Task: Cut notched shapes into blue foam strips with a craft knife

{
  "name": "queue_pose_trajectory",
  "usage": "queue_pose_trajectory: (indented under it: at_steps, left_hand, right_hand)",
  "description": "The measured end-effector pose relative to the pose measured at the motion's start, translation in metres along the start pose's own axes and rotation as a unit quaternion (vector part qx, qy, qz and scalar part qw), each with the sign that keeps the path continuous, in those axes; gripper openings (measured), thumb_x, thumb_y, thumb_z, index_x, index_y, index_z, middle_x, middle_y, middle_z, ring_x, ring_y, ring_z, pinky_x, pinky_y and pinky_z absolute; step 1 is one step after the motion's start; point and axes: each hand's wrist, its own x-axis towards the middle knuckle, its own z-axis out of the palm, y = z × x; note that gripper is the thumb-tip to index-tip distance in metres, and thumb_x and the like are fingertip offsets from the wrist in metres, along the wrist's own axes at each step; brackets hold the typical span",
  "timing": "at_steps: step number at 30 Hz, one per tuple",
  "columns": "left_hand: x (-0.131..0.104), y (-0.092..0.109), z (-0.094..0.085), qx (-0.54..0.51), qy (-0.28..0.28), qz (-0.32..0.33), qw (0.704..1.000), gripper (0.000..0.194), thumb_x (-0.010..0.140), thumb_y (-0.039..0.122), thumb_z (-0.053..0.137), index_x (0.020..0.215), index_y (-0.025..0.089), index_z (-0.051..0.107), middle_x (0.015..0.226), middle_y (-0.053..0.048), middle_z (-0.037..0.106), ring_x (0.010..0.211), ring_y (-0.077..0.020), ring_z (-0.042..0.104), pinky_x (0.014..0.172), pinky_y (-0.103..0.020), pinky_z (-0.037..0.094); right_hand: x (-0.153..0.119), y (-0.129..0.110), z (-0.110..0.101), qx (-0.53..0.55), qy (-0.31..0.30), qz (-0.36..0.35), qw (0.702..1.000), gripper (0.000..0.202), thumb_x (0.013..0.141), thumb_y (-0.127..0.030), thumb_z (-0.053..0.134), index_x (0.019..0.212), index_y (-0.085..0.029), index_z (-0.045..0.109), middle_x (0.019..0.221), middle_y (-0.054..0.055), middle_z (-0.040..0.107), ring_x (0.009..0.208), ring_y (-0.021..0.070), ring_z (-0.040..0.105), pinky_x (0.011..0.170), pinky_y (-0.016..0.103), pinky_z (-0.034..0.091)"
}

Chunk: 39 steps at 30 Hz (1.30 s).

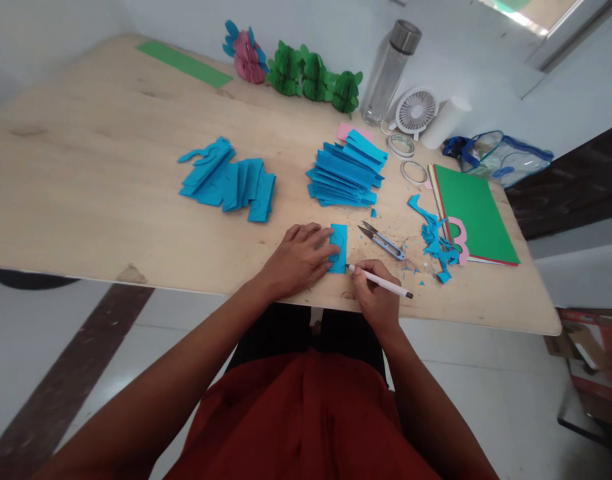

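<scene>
A small blue paper strip (341,235) with a faint drawn curve lies near the table's front edge. Flat on its left side rests my left hand (299,259), fingers stretched out and holding nothing. My right hand (379,300) is closed around a white pen (389,285), whose tip is at the strip's lower right corner. Just beyond the pen, a pair of thread snips (385,242) lies on the wood. Folded blue papers (343,175) are piled behind the strip, and more blue folded pieces (226,180) with drawn outlines spread to the left.
Blue paper scraps (439,247) and a pink cut-out (459,240) lie right, by green sheets (479,213). Tape rolls (414,173), a small fan (416,110), a bottle (389,80) and green paper ornaments (315,77) stand along the back. A green strip (183,63) lies far left.
</scene>
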Motion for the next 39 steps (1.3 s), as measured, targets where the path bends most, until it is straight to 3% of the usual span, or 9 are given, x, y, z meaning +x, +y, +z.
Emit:
queue_pose_trajectory:
  at_steps: [32,39]
  left_hand:
    - [0.001,0.002,-0.006,-0.006,-0.004,0.001,1.000,0.027,0.093,0.026,0.050,0.115,0.026,0.066,0.138,-0.010,0.057,0.129,-0.0338,0.045,0.106,-0.053,0.038]
    - [0.002,0.002,-0.006,-0.004,-0.015,0.000,1.000,0.029,0.094,0.027,0.049,0.118,0.026,0.066,0.139,-0.010,0.057,0.129,-0.0350,0.045,0.105,-0.054,0.038]
  right_hand:
    - [0.011,0.000,0.007,0.047,0.000,0.019,0.999,0.014,0.086,-0.032,0.057,0.079,-0.021,0.063,0.064,-0.003,0.062,0.054,0.0119,0.054,0.056,0.024,0.044]
    - [0.009,0.004,0.005,0.098,0.009,-0.022,0.995,0.021,0.092,-0.034,0.054,0.101,-0.021,0.068,0.092,0.005,0.074,0.087,0.0197,0.070,0.078,0.033,0.056]
